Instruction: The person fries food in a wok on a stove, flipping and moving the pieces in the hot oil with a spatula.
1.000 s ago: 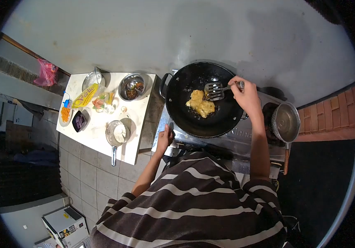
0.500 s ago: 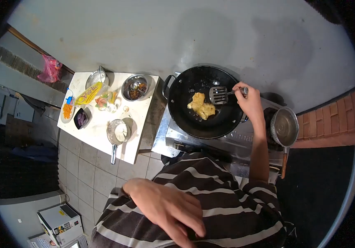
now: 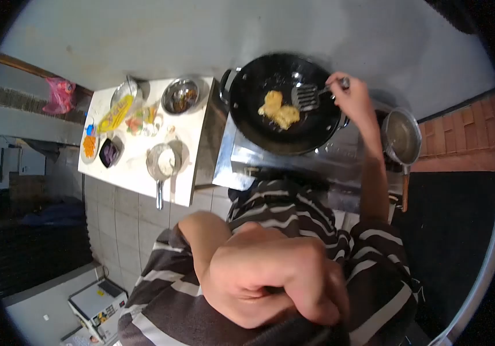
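Observation:
My right hand (image 3: 353,102) grips the handle of a slotted spatula (image 3: 306,98) over a black wok (image 3: 253,130). The spatula's blade is inside the wok, just right of the golden fried pieces (image 3: 285,117); whether it touches them I cannot tell. Two of these pieces lie side by side on the wok's oily bottom. Close to the camera, my left hand (image 3: 270,271) is raised before my striped shirt (image 3: 167,311) with its fingers curled in. Blur and the curled fingers hide whatever might be inside that hand.
Left of the stove (image 3: 276,161) stands a white table (image 3: 135,170) with a small saucepan (image 3: 158,167), metal bowls, a yellow packet (image 3: 115,113), a dark dish (image 3: 109,153) and shredded orange food (image 3: 89,146). A wooden-handled pot (image 3: 402,138) sits to the wok's right.
My left hand has risen toward the camera, moved right and curled its fingers. The wok and table appear higher in view as the camera tilts. The spatula stays beside the fried pieces.

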`<state>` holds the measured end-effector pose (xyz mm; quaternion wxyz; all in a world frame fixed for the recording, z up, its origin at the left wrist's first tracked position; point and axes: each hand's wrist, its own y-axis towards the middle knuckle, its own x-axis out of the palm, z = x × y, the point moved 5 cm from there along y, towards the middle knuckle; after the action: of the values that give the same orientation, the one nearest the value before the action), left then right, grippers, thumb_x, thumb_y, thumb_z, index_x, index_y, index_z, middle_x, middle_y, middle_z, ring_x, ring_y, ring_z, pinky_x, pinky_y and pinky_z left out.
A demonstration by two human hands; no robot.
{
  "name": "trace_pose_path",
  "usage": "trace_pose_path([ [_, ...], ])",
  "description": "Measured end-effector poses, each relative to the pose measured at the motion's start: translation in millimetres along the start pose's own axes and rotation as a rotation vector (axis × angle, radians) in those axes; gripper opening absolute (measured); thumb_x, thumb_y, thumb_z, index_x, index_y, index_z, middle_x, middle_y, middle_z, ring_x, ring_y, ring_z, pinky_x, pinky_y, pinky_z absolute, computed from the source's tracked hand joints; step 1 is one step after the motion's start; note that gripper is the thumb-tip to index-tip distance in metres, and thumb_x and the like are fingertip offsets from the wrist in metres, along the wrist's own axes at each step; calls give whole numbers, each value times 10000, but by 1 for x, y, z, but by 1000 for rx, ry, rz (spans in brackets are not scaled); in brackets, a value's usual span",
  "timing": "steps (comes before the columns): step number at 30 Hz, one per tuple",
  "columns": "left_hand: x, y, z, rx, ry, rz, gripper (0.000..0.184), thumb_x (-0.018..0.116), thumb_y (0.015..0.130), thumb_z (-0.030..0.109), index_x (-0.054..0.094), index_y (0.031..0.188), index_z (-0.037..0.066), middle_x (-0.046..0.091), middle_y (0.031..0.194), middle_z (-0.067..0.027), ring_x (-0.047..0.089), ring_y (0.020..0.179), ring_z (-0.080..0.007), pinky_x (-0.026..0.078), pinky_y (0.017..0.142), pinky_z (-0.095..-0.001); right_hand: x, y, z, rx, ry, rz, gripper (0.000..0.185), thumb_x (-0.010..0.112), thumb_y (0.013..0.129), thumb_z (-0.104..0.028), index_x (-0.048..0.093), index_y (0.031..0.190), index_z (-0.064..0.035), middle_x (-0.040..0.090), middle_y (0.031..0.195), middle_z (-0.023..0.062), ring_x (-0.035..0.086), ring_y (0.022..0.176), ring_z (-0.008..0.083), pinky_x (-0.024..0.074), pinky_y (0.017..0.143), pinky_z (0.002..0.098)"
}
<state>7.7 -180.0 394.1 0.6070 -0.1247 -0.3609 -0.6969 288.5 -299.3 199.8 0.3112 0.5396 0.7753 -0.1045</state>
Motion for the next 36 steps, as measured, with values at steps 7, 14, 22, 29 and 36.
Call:
trace_pose_path([
  [7,7,-6,-13,180,-82,-82,59,635,867,10,586,867,-21,679,822,-177,668,636,-245,508,520,-275,-2,-3,10,39,28,-33,179,548,939,-185,654,913,-43,507,607,-39,511,514,47,382,454,219],
  [14,16,-7,-16,579,76,7,146,595,895,57,458,927,17,681,749,-192,639,529,-240,461,404,-212,-5,-7,17,7,-61,60,187,593,865,-202,682,921,-48,605,646,91,619,614,165,483,584,309],
  [22,20,15,-4,284,224,-236,115,530,929,100,455,949,16,682,787,-232,677,604,-254,496,442,-276,-8,-7,5,-126,-49,141,144,594,867,-150,667,903,-32,609,663,110,591,582,116,487,586,296],
  [29,-3,4,-11,220,-15,-409,124,420,945,61,489,904,-34,647,715,-222,653,527,-260,549,447,-327,-2,-2,-1,-134,-98,99,130,592,854,-113,647,902,-4,655,784,144,622,640,186,488,609,331],
  [36,-44,-12,0,341,150,-683,68,612,859,5,571,905,-25,671,814,-208,677,626,-262,530,491,-270,3,-3,-24,-182,-67,96,123,605,813,-91,614,893,1,597,751,179,582,644,281,458,638,338],
])
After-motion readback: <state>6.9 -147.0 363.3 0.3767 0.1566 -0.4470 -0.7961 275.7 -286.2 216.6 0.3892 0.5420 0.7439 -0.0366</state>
